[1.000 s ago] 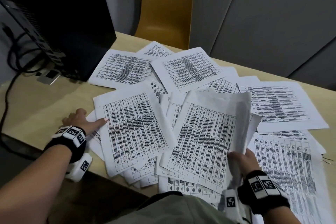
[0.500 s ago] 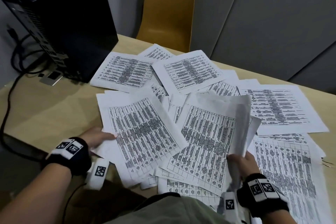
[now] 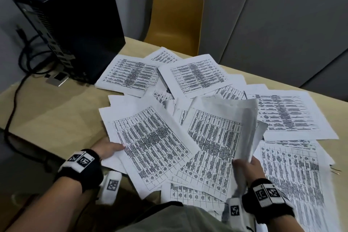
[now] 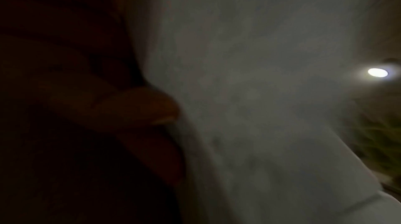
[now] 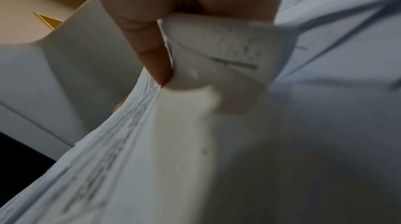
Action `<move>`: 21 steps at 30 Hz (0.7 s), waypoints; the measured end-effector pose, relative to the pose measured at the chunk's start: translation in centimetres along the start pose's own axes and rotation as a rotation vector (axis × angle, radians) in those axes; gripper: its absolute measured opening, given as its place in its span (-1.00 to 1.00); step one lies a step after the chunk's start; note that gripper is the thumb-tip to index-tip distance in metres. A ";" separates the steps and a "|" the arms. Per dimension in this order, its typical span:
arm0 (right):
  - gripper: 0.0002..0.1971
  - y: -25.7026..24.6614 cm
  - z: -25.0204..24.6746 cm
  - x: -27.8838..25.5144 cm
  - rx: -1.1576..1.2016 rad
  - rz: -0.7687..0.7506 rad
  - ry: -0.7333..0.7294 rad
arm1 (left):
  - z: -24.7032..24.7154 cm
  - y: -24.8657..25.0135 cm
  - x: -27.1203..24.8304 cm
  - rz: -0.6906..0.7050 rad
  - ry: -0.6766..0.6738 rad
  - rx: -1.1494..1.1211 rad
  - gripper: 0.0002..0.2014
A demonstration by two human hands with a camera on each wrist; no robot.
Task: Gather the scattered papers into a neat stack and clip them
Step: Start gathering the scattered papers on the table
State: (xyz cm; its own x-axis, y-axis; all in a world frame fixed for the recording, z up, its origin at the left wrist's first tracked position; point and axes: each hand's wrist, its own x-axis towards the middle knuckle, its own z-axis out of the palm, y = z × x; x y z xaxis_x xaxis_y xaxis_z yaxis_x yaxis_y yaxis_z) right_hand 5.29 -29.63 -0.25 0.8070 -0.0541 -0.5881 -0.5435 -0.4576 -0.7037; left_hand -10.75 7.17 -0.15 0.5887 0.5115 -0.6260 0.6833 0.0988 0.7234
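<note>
Several printed sheets (image 3: 197, 75) lie scattered and overlapping on the wooden table (image 3: 56, 115). My left hand (image 3: 113, 149) grips the near left edge of a table-printed sheet (image 3: 150, 147), with the thumb on top and the fingers under it. The left wrist view is dark: a finger (image 4: 139, 107) presses against the paper's underside (image 4: 260, 90). My right hand (image 3: 243, 164) holds a bent bundle of sheets (image 3: 246, 132) raised above the pile. In the right wrist view my fingers (image 5: 152, 39) pinch the bundle's corner (image 5: 217, 47). I see no clip for certain.
A black computer tower (image 3: 75, 24) stands at the table's back left, with cables (image 3: 15, 100) trailing off the left edge. A yellow chair (image 3: 175, 22) stands behind the table. A thin metal thing (image 3: 336, 170) pokes out by the papers at the right.
My left hand drew back toward the near edge and slid under the left sheet, which shifted right over the middle sheet. The right hand kept its bundle almost still.
</note>
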 end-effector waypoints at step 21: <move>-0.74 0.5 -0.1 0.7 0.011 -0.035 -0.021 | 0.4 -1.2 -6.7 0.113 0.270 0.142 -0.86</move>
State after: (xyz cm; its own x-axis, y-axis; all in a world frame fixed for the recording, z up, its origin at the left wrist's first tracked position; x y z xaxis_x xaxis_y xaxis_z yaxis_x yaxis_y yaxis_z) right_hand 5.61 -29.95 -0.93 0.8208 -0.0194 -0.5709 -0.5174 -0.4488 -0.7286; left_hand -15.30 3.34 3.07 0.5416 0.7222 -0.4302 0.6848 -0.0822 0.7241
